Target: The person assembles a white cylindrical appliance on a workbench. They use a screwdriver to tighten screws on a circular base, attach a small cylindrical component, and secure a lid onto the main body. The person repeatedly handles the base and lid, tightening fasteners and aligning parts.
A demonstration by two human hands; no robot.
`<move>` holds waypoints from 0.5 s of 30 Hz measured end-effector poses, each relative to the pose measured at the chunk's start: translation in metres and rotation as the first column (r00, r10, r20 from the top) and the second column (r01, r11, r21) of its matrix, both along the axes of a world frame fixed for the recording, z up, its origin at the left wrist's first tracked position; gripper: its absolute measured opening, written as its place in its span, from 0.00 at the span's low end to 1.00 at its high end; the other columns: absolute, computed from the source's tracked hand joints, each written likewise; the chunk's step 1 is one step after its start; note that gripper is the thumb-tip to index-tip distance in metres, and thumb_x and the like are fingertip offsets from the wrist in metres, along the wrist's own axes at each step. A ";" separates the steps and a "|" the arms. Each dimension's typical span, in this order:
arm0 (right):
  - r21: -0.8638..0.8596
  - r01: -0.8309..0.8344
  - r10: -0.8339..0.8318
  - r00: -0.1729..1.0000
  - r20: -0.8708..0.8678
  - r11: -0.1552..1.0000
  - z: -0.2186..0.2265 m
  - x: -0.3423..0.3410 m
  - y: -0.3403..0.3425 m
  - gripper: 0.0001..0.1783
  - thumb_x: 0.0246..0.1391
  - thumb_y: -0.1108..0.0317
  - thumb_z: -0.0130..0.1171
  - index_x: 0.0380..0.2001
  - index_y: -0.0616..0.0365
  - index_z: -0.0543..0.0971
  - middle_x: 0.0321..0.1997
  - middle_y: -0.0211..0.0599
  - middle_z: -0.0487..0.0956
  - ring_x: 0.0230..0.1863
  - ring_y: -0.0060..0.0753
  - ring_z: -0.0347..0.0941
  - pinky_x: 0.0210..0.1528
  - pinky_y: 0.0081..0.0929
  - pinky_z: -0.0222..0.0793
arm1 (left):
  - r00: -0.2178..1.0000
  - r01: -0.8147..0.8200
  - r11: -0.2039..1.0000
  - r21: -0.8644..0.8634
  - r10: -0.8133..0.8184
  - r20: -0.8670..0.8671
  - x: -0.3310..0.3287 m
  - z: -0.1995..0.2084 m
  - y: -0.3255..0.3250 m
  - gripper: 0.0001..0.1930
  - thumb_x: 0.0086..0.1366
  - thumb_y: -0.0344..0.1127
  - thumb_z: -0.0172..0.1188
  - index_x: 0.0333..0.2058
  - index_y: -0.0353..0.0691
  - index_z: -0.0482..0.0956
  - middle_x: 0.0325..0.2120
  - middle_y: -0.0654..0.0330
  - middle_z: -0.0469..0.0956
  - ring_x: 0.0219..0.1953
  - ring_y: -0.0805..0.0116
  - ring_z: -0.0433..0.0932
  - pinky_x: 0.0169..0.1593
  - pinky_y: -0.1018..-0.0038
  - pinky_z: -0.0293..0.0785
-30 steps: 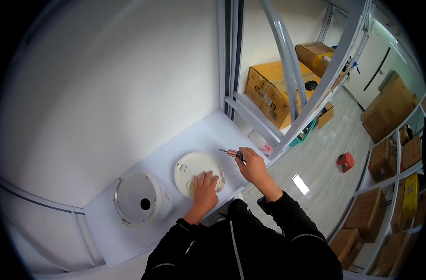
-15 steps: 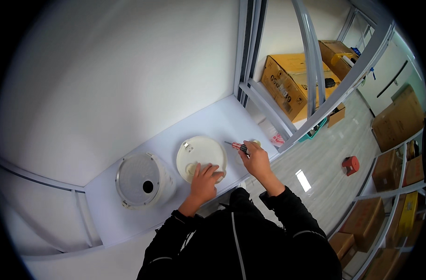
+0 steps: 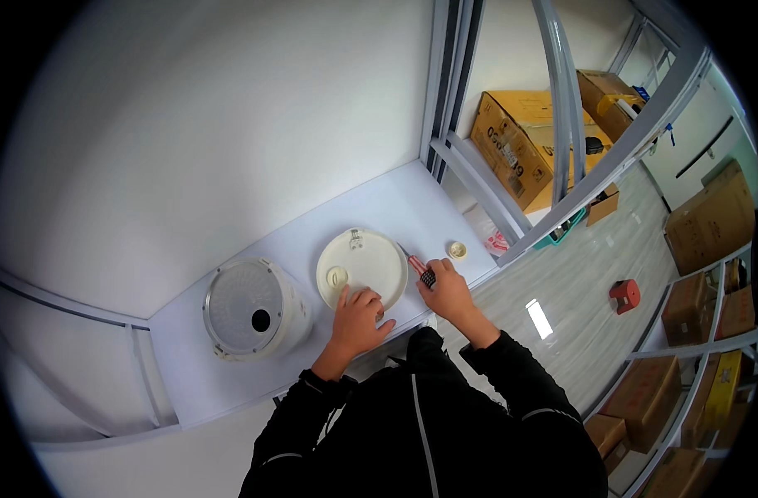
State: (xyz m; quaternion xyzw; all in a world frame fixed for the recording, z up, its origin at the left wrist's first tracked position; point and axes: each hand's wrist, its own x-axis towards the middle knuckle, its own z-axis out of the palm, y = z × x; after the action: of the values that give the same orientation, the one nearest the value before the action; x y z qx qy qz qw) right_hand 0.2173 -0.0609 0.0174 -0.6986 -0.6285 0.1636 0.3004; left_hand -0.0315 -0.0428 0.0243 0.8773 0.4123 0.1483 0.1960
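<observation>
A round cream-white lid [image 3: 379, 270] lies flat on the white table, with a metal clasp [image 3: 355, 239] at its far edge and a small round cap [image 3: 336, 276] on its left side. My left hand [image 3: 360, 322] grips the lid's near rim, its fingers over the edge and thumb apart. My right hand [image 3: 447, 290] is closed round the red-and-black handle of a screwdriver [image 3: 419, 266]. The screwdriver's thin shaft points away from me, beside the lid's right rim; I cannot tell whether it touches. Left of the lid stands a white bucket [image 3: 293, 319] with a grey, translucent top and a dark round hole.
A small round dish [image 3: 458, 250] with something in it sits near the table's right end. Grey frame posts [image 3: 442, 91] and a large yellow-brown carton [image 3: 520, 149] stand beyond. On the floor at right is a red stool [image 3: 624, 295], near shelves of cartons [image 3: 643, 398].
The lid has turned clockwise and shifted slightly away, bringing its clasp to the far edge. My right hand has moved nearer to me with the screwdriver, uncovering the small dish.
</observation>
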 end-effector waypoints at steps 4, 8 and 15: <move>-0.132 -0.052 0.060 0.997 0.052 0.990 -0.021 -0.011 -0.004 0.27 0.54 0.60 0.70 0.52 0.61 0.71 0.48 0.57 0.76 0.40 0.69 0.81 0.42 0.57 0.79 | 1.000 -0.021 1.000 -0.016 0.021 -0.005 -0.003 0.000 -0.001 0.11 0.58 0.42 0.72 0.32 0.44 0.82 0.51 0.62 0.79 0.60 0.58 0.75 0.76 0.46 0.53; -0.207 -0.079 0.097 0.992 0.079 0.975 -0.028 -0.023 -0.004 0.28 0.54 0.57 0.69 0.51 0.62 0.70 0.46 0.57 0.77 0.38 0.67 0.82 0.39 0.58 0.79 | 0.998 -0.037 0.999 0.012 0.037 0.056 -0.006 -0.004 -0.005 0.09 0.58 0.39 0.71 0.32 0.43 0.81 0.51 0.61 0.79 0.58 0.56 0.76 0.73 0.49 0.60; -0.184 -0.050 0.085 0.979 0.187 0.982 -0.026 -0.034 0.003 0.25 0.56 0.51 0.66 0.49 0.57 0.73 0.41 0.51 0.81 0.36 0.61 0.84 0.36 0.54 0.80 | 0.994 -0.031 0.998 0.063 0.024 0.102 -0.005 -0.006 -0.009 0.09 0.58 0.36 0.70 0.35 0.43 0.82 0.51 0.58 0.78 0.56 0.51 0.76 0.68 0.52 0.66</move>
State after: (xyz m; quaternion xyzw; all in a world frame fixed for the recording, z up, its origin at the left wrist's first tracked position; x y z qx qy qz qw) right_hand 0.1838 -0.0578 -0.0084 -0.7134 -0.6610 0.1608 0.1682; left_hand -0.0370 -0.0514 0.0187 0.8687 0.4089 0.2087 0.1861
